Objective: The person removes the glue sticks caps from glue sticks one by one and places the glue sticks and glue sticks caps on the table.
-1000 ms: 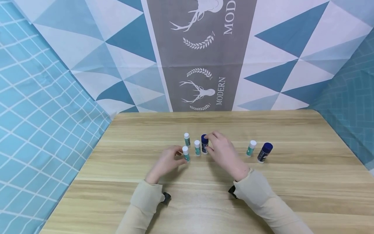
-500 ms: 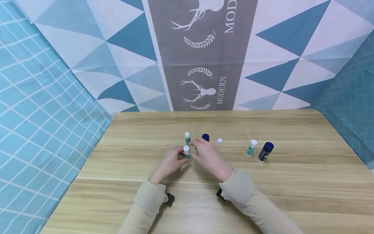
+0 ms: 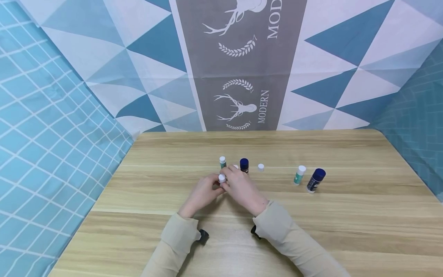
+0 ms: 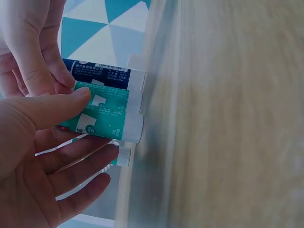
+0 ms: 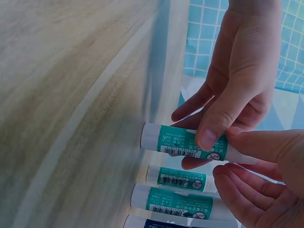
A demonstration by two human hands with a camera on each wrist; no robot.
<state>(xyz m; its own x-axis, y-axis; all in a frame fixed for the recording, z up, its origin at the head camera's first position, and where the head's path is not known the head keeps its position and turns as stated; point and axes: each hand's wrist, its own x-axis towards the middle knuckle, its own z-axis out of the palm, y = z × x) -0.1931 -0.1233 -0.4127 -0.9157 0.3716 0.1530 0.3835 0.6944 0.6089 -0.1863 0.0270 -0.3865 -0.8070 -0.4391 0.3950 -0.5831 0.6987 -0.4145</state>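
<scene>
My left hand (image 3: pixel 202 194) holds a green glue stick (image 5: pixel 183 140) upright, thumb and fingers around its label. The thumb and fingers of my right hand (image 3: pixel 243 190) pinch that stick's white cap (image 3: pixel 222 178) at the top. Just behind stands a thinner green glue stick (image 3: pixel 223 163) with a white cap. Close by are another green glue stick (image 5: pixel 180 202), mostly hidden by my right hand in the head view, and a navy glue stick (image 3: pixel 244 165) with a dark blue cap.
A loose white cap (image 3: pixel 261 167) sits on the wooden table (image 3: pixel 221 238) right of the navy stick. Farther right stand a green glue stick (image 3: pixel 299 176) and a larger navy glue stick (image 3: pixel 316 181). Patterned cloth (image 3: pixel 238 69) hangs behind the table.
My right hand has moved left from beside the navy stick to the cap of the green stick in my left hand. The loose white cap has come into view.
</scene>
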